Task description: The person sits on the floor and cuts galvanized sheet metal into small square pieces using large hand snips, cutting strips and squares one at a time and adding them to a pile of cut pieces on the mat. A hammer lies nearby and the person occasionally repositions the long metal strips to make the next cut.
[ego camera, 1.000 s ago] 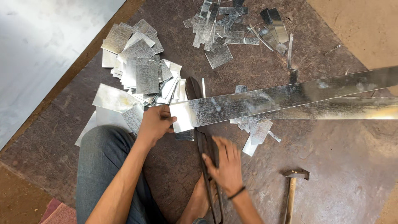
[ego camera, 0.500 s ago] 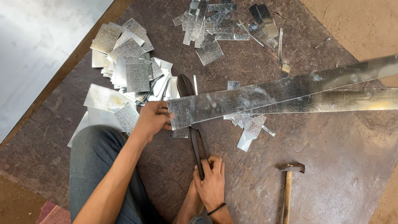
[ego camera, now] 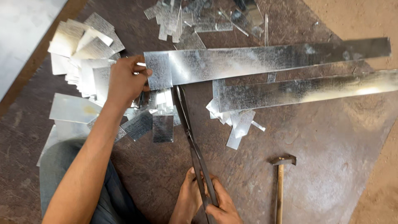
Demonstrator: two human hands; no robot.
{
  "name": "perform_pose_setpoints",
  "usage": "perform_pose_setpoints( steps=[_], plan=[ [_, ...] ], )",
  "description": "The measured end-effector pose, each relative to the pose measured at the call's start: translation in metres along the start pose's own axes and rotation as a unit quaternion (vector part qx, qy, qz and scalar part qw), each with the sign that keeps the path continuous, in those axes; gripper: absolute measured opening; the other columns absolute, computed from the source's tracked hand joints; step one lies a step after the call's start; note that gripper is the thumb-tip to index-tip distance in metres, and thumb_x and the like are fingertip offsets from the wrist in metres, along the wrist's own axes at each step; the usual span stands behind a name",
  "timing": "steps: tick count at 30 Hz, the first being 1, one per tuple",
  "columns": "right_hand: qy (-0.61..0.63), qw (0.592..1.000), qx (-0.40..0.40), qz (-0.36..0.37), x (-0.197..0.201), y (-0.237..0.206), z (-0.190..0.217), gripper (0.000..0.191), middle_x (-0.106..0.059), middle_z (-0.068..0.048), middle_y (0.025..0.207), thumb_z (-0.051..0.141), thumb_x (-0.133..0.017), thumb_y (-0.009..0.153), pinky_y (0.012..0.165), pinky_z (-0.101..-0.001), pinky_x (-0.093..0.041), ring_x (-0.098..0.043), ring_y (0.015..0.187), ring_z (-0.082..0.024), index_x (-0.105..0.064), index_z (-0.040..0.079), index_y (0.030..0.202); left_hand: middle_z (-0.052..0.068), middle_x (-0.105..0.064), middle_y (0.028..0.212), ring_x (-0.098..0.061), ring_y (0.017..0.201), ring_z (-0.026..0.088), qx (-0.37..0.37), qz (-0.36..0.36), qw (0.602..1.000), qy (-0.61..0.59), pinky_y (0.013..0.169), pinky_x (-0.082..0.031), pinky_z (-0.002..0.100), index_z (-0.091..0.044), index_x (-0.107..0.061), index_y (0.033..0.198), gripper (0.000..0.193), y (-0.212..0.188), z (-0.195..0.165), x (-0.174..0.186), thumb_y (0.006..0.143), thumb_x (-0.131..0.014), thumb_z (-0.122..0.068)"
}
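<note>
Head view — left hand [ego camera: 124, 81], left of centre, grips the end of a long metal strip [ego camera: 265, 58] spanning the upper frame. Right hand [ego camera: 219, 201], bottom centre, is clenched around the handles of the shears [ego camera: 190, 132], blades meeting the strip's lower edge. Cut pieces [ego camera: 83, 45] lie upper left — a hammer [ego camera: 281, 182] lower right.
</note>
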State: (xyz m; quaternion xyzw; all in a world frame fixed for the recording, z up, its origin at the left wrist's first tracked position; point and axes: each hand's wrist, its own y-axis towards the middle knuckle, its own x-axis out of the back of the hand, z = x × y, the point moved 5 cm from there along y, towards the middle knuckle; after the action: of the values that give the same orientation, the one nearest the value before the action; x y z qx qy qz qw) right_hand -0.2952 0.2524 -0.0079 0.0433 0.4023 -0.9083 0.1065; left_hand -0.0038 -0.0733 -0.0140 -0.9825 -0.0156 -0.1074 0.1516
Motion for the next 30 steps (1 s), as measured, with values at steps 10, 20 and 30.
perform_pose_setpoints(
  steps=[10,20,30],
  plan=[
    [-0.024,0.995,-0.075,-0.055,-0.015,0.012,0.025,0.090,-0.060,-0.013,0.136,-0.006,-0.053,0.062,0.091,-0.0319,-0.044,-0.056,0.127,-0.024,-0.046,0.007,0.152,0.017,-0.076,0.094,-0.075,0.072,0.019,0.011,-0.013,0.999,0.038,0.053,-0.064,0.030,0.006,-0.069,0.123,0.035,-0.002,0.012,-0.009,0.088,-0.070,0.004],
    [-0.045,0.997,-0.021,-0.054,-0.022,0.031,0.070,0.071,-0.062,-0.013,0.143,-0.001,-0.059,0.075,0.110,-0.0343,-0.042,-0.056,0.137,-0.022,-0.051,0.005,0.146,0.011,-0.071,0.088,-0.069,0.070,0.016,0.128,0.018,0.988,-0.086,0.052,-0.063,0.029,0.007,-0.069,0.121,0.032,-0.021,0.049,-0.027,0.089,-0.071,0.003],
    [-0.183,0.970,-0.116,-0.114,-0.023,0.056,0.066,0.046,-0.074,-0.004,0.113,0.041,-0.062,0.093,0.073,-0.0338,-0.052,-0.065,0.089,-0.015,-0.065,0.014,0.129,0.013,-0.073,0.091,-0.074,0.072,0.018,0.133,0.027,0.986,-0.092,0.053,-0.065,0.029,0.010,-0.066,0.121,0.033,-0.020,0.057,-0.031,0.089,-0.069,0.003]
  ],
)
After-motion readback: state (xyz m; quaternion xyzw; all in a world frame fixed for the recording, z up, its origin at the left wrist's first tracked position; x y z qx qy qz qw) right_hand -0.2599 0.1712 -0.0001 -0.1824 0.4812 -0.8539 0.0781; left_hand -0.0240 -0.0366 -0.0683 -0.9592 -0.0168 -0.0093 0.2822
